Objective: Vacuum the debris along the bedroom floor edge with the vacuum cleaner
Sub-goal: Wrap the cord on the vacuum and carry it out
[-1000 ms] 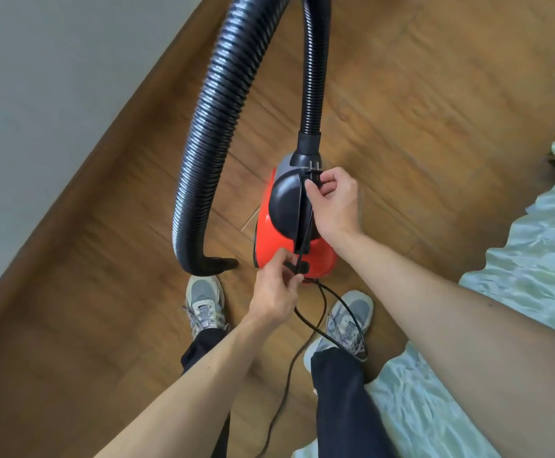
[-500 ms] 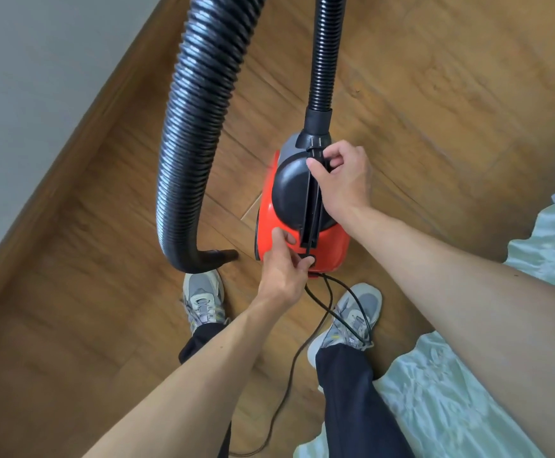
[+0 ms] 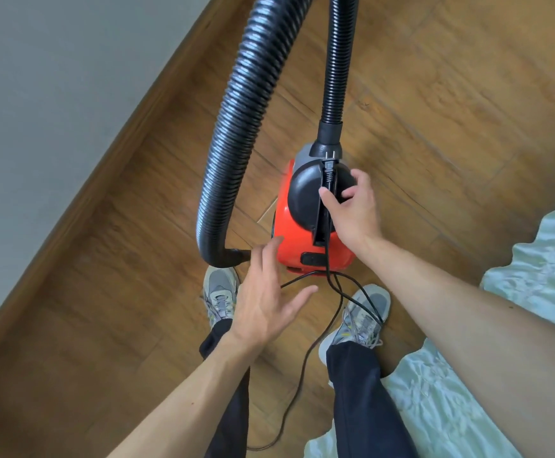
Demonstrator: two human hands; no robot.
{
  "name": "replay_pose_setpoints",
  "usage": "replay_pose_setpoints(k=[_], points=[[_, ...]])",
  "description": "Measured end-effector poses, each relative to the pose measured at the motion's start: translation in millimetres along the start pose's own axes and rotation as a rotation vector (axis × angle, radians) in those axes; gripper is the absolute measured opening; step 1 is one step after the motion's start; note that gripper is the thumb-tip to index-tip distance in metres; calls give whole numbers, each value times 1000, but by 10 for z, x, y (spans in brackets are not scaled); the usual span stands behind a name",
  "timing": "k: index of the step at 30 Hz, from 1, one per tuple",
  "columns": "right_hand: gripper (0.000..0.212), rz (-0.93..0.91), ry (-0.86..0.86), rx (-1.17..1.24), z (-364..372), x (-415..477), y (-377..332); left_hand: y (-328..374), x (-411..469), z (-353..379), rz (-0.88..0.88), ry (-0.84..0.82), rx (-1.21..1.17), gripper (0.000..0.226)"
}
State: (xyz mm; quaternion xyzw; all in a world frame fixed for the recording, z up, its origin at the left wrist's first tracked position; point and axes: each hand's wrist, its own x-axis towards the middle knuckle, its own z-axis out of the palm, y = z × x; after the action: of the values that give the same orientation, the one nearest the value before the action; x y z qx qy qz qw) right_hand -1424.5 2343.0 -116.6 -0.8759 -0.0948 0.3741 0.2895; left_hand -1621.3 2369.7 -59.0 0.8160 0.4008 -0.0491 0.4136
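A small red vacuum cleaner [image 3: 289, 241] with a black domed top stands on the wooden floor just ahead of my feet. Its thick black ribbed hose [image 3: 236, 127] loops up out of frame and comes back down beside the body at the left. The power plug [image 3: 329, 166] sits clipped at the top of the handle, and the black cord [image 3: 306, 358] trails down between my shoes. My right hand [image 3: 352, 209] is wrapped around the handle, thumb on the cord. My left hand [image 3: 266, 302] hovers open, fingers spread, just below and left of the red body. I see no debris.
A grey wall [image 3: 55, 94] with a wooden baseboard [image 3: 104, 180] runs diagonally along the left. Pale green bedding [image 3: 533, 276] hangs at the right edge, close to my right leg. My grey shoes [image 3: 220, 295] stand directly behind the vacuum, with the cord looped over the right one.
My left hand has let go of the cord at the vacuum's rear and pulled back, opening up. My right hand slid down from the plug end onto the handle.
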Motion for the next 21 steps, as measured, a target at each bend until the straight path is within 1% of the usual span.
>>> replay_pose_setpoints(k=[3, 5, 7, 9, 10, 11, 12, 14, 17, 19, 21], points=[[82, 19, -58, 5, -25, -190, 7, 79, -148, -245, 181, 180, 159, 83], [86, 15, -86, -10, -30, -284, 6, 113, -236, -407, 230, 301, 165, 81], [89, 19, -104, -24, -31, -352, -1, 55, -294, -550, 158, 445, 125, 81], [92, 35, -119, -27, -19, -382, 11, -73, -320, -669, 21, 574, 115, 83], [93, 46, -129, -25, -3, -390, 21, -141, -321, -715, -52, 608, 113, 84], [94, 50, -137, -25, 16, -394, 30, -191, -311, -751, -129, 610, 97, 86], [94, 51, -143, -26, 39, -395, 40, -235, -291, -768, -209, 572, 61, 89], [94, 50, -147, -23, 88, -401, 52, -328, -234, -757, -330, 426, -45, 95], [90, 60, -137, -16, 159, -394, 71, -484, -136, -669, -373, 277, -213, 88], [88, 57, -132, -9, 197, -387, 81, -549, -79, -609, -370, 221, -310, 80], [86, 55, -120, 9, 233, -375, 81, -586, -21, -563, -360, 194, -360, 77]])
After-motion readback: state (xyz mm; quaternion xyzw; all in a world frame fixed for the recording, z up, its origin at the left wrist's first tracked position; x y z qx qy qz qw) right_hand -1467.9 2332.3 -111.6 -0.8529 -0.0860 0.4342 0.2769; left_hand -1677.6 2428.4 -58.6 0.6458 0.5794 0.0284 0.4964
